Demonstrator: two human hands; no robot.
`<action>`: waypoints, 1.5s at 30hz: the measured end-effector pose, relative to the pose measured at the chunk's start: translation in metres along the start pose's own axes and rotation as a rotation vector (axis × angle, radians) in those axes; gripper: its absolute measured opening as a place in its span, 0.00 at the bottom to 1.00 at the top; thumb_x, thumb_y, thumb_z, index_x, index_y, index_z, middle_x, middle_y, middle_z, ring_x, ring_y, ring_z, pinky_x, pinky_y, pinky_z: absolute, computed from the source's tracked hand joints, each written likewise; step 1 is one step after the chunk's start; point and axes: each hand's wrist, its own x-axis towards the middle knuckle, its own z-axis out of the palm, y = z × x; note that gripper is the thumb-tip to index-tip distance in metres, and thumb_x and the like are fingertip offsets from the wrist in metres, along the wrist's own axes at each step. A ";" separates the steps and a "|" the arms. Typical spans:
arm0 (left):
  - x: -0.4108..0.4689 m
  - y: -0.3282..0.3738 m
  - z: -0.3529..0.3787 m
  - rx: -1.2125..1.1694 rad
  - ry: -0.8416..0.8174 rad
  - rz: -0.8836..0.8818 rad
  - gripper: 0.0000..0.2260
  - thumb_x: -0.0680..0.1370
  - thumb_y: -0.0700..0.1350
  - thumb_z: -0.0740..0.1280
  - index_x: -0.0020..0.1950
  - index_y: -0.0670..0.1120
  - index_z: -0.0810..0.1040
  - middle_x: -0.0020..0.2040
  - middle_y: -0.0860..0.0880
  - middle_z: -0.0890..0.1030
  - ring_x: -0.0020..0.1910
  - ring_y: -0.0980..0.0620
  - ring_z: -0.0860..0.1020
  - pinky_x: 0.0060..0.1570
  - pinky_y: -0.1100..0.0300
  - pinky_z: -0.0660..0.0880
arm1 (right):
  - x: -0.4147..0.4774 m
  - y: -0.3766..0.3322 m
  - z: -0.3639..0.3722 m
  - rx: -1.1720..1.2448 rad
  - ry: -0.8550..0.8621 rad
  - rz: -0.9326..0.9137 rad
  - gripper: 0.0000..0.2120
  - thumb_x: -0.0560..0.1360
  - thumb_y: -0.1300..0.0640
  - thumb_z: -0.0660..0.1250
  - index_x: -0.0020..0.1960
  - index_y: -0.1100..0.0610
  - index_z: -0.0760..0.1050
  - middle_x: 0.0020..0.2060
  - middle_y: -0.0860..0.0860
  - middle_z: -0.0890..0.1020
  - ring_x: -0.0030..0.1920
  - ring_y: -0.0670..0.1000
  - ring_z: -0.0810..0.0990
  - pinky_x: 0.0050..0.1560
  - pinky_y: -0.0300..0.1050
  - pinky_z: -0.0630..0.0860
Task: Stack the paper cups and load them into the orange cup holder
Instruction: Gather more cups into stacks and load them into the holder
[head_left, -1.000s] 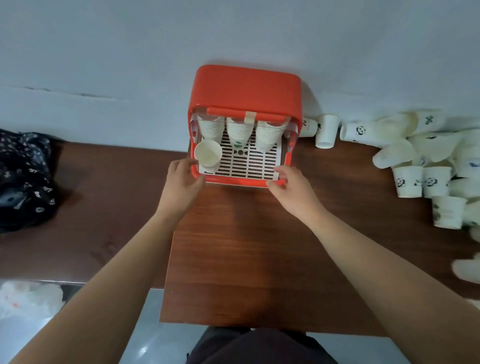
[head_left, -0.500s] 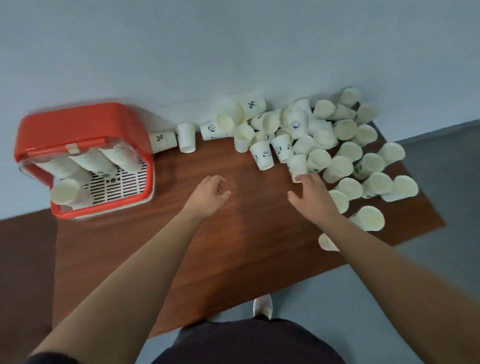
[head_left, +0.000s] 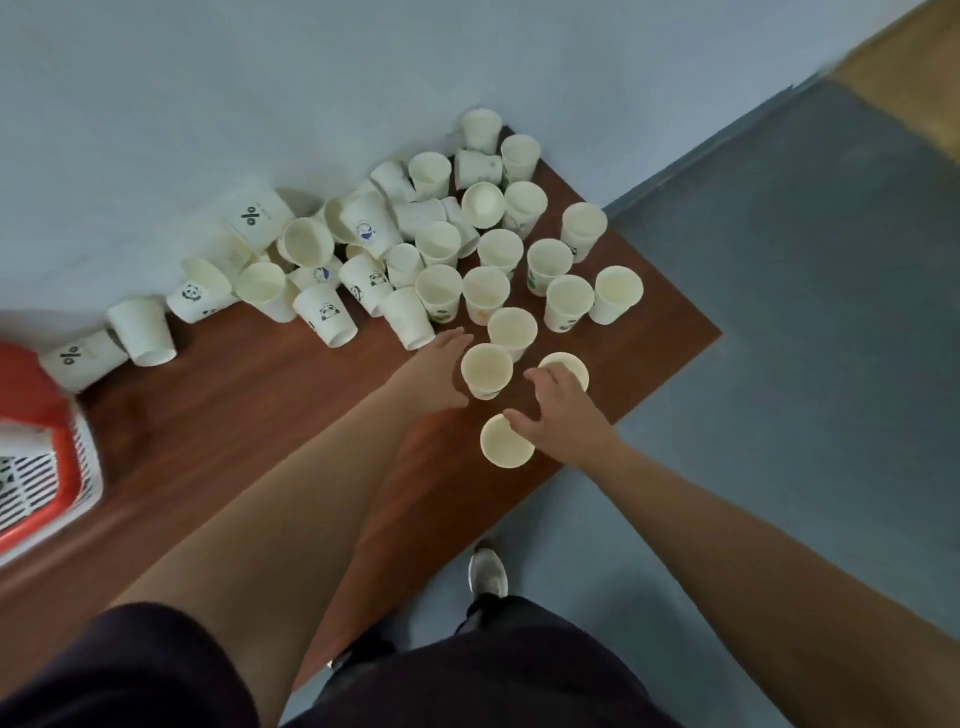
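Many white paper cups (head_left: 439, 244) crowd the far right part of the brown table (head_left: 249, 415), some upright, some tipped over, several printed with pandas. My left hand (head_left: 434, 376) curves around one upright cup (head_left: 487, 370), thumb and fingers either side of it, not clearly clamped. My right hand (head_left: 563, 418) hovers with fingers spread: fingertips over another upright cup (head_left: 569, 364), thumb touching the rim of a third cup (head_left: 504, 447) near the table's front edge. The orange cup holder (head_left: 31, 395) shows only partly at the left edge, with its white slotted tray (head_left: 31, 473).
The table ends at a corner (head_left: 714, 332) right of the cups, with grey floor (head_left: 779, 364) beyond. A pale wall (head_left: 260, 78) backs the table. My shoe (head_left: 487, 571) stands on the floor below the table's front edge.
My view has swung right, away from the orange holder. Both hands left the holder's tray and travelled right across the table to the nearest upright cups.
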 end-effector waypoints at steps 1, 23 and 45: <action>0.009 0.002 0.003 0.048 -0.033 0.022 0.44 0.70 0.43 0.77 0.81 0.42 0.57 0.81 0.45 0.57 0.80 0.49 0.54 0.74 0.59 0.54 | -0.003 0.004 0.004 0.000 -0.038 -0.015 0.33 0.75 0.43 0.70 0.73 0.59 0.67 0.67 0.54 0.69 0.68 0.53 0.68 0.67 0.50 0.69; -0.028 -0.053 0.004 -0.237 0.289 -0.221 0.39 0.67 0.58 0.77 0.74 0.49 0.67 0.70 0.51 0.71 0.69 0.50 0.70 0.63 0.56 0.68 | 0.015 -0.014 0.033 -0.183 -0.271 -0.222 0.38 0.73 0.46 0.71 0.76 0.57 0.58 0.67 0.55 0.69 0.67 0.57 0.69 0.63 0.52 0.73; -0.434 -0.351 -0.043 -0.532 1.099 -0.888 0.33 0.70 0.56 0.77 0.70 0.47 0.71 0.64 0.48 0.74 0.63 0.49 0.73 0.60 0.56 0.69 | 0.016 -0.423 0.160 -0.162 -0.370 -0.601 0.36 0.72 0.43 0.72 0.75 0.48 0.61 0.64 0.52 0.68 0.62 0.56 0.74 0.59 0.52 0.75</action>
